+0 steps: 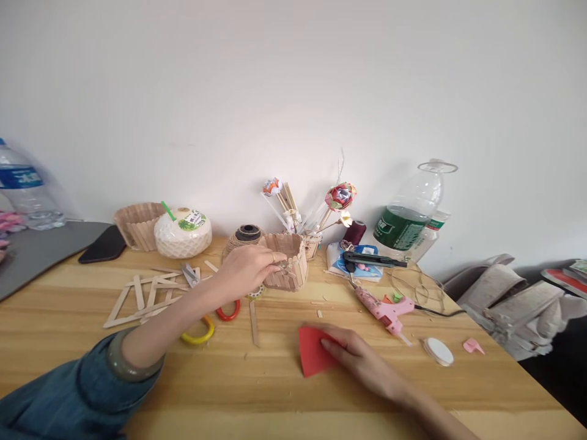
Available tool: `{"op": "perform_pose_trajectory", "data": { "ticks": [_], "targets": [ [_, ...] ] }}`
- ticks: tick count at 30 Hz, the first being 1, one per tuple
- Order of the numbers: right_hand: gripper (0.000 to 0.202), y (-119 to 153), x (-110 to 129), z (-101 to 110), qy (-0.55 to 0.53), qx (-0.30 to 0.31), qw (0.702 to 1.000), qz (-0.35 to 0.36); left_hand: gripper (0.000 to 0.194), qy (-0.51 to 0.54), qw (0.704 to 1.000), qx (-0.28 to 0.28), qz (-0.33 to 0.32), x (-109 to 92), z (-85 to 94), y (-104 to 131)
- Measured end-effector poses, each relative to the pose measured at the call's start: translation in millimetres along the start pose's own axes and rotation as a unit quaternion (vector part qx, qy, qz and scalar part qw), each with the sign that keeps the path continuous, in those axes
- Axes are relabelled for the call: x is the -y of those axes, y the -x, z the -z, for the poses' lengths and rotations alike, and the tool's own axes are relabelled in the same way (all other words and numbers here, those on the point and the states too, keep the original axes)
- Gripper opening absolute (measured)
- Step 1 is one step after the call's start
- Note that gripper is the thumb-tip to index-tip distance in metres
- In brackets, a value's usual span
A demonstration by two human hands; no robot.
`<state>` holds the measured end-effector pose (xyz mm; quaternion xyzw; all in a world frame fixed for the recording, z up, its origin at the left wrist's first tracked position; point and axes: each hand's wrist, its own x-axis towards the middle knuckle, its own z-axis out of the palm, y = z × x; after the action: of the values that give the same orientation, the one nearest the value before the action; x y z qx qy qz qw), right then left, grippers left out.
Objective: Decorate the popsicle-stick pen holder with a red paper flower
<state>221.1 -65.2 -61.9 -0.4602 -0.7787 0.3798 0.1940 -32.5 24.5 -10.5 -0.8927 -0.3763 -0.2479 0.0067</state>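
My left hand (250, 266) reaches across the table to a small basket of wooden craft sticks (298, 269). Its fingers are closed at the basket's near left side, around something small and shiny that I cannot make out. Lower down, my right hand (351, 351) grips a square of red paper (314, 352) by its right part, thumb on top. Behind the left hand stand a spool of twine (243, 235) and, partly covered by the fingers, a roll of tape (257, 292). Scissors with red and yellow handles (198, 333) lie under my left forearm.
Loose craft sticks (132, 302), a wrapped coconut (183, 235) and another stick basket (137, 226) are on the left. Paper flowers (340, 197) stand behind. To the right are a pink glue gun (385, 308) with a cord, a utility knife (373, 260), a large bottle (406, 214) and white discs (439, 352).
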Motion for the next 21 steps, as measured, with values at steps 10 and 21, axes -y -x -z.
{"op": "perform_pose_trajectory", "data": {
  "ticks": [10, 21],
  "targets": [
    [0.046, -9.4, -10.0, 3.7, 0.111, 0.06, 0.983, 0.132, 0.027, 0.046, 0.999, -0.014, 0.017, 2.6, 7.1, -3.7],
    [0.055, 11.8, -18.1, 10.0, 0.208, 0.024, 0.974, 0.085, 0.027, 0.08, 0.996, 0.03, -0.04, -15.0, -28.3, -2.8]
  ]
}}
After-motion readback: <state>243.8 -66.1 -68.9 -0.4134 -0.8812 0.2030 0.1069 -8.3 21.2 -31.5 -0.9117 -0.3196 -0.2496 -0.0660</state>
